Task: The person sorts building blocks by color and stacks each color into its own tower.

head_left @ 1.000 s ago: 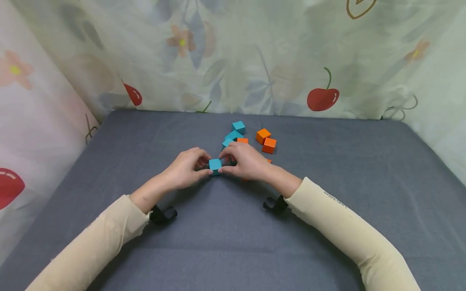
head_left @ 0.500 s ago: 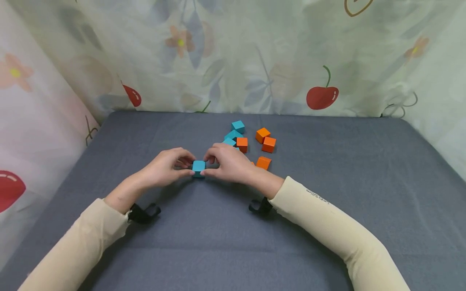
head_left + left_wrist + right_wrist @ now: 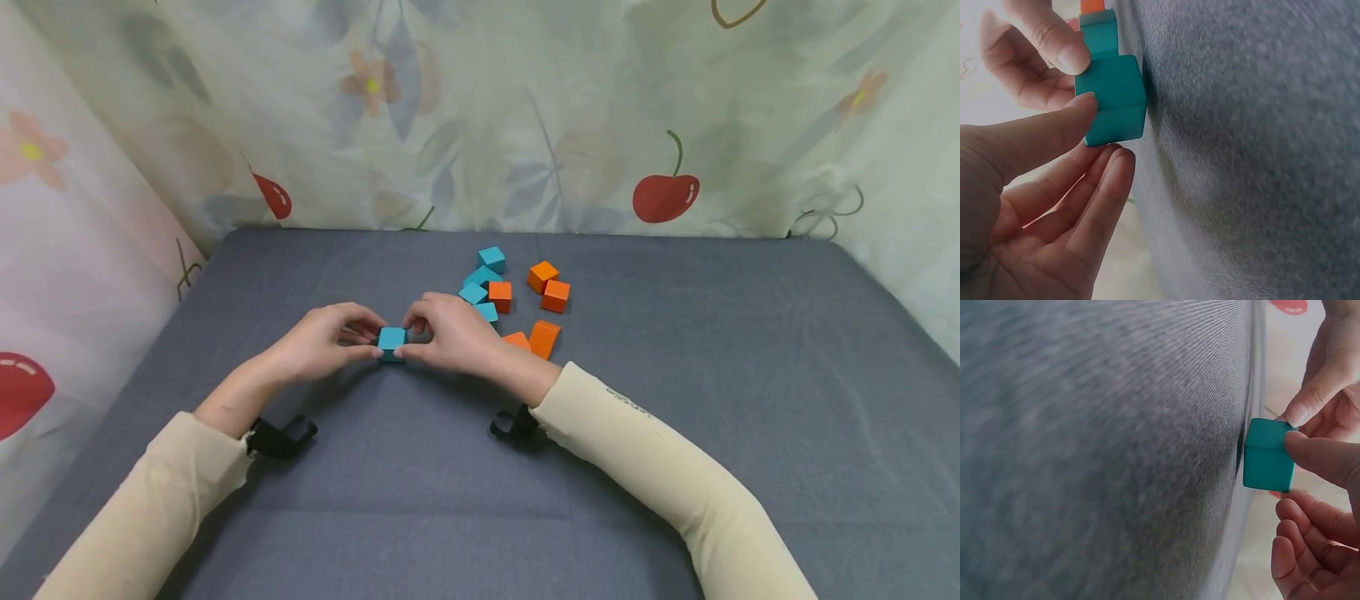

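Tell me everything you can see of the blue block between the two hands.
The blue block is a cube with plain, smooth faces and slightly rounded edges, teal in the wrist views; its material could be painted wood or plastic. Its top looks roughly level, and it is left of the other blocks, apart from them. The left hand and right hand hold it from either side, thumbs at its near face. Whether it touches the grey cloth is unclear.
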A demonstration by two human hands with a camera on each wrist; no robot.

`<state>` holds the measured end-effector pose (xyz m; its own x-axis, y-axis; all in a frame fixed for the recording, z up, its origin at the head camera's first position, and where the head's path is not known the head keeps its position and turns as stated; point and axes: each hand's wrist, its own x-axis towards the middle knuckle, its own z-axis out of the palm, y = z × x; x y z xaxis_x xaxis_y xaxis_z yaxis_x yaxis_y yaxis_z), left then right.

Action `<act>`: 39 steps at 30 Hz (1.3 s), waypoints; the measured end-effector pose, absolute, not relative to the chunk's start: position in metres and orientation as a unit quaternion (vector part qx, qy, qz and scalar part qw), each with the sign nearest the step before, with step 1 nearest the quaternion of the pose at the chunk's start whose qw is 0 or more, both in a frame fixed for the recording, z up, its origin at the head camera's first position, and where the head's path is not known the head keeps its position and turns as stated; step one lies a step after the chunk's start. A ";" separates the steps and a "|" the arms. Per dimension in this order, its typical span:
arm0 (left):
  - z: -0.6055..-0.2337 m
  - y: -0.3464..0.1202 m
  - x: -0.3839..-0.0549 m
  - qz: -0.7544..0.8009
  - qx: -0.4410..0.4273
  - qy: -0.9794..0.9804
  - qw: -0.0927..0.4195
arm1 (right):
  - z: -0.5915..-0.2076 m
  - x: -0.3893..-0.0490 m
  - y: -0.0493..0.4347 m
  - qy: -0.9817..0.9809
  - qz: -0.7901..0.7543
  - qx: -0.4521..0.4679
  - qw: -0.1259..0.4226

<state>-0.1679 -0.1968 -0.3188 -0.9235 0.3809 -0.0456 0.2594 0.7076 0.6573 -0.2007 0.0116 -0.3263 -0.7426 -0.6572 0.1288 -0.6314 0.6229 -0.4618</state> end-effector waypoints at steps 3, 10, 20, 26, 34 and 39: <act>-0.319 -0.200 -0.169 0.341 0.171 0.919 0.093 | -0.327 -0.202 0.009 0.900 -0.248 -0.357 0.028; -0.322 -0.202 -0.171 0.347 0.161 0.918 0.106 | -0.331 -0.203 0.007 0.898 -0.256 -0.355 0.036; -0.325 -0.201 -0.173 0.349 0.151 0.918 0.113 | -0.330 -0.203 0.007 0.896 -0.262 -0.355 0.049; -0.325 -0.200 -0.174 0.332 0.162 0.923 0.104 | -0.330 -0.204 0.016 0.895 -0.277 -0.345 0.055; -0.324 -0.199 -0.174 0.324 0.157 0.927 0.105 | -0.326 -0.205 0.033 0.895 -0.299 -0.328 0.045; -0.324 -0.199 -0.174 0.322 0.153 0.928 0.106 | -0.323 -0.204 0.042 0.896 -0.315 -0.309 0.044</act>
